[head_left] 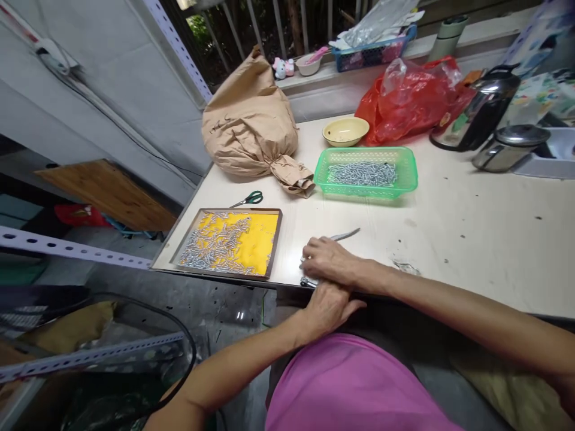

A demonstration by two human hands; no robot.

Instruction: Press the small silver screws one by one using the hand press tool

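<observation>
Slim grey tool [345, 235] slants across the tabletop [494, 239], visible tip pointing far-right; right hand [329, 261] curls beside it, overlapping left hand [329, 305]; whether either grips, I cannot tell.

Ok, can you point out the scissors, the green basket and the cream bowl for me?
Scissors [255, 197]: head view, on the dark handle loops.
Green basket [366, 192]: head view, on its near side wall.
Cream bowl [345, 141]: head view, on its outer near side.
</observation>
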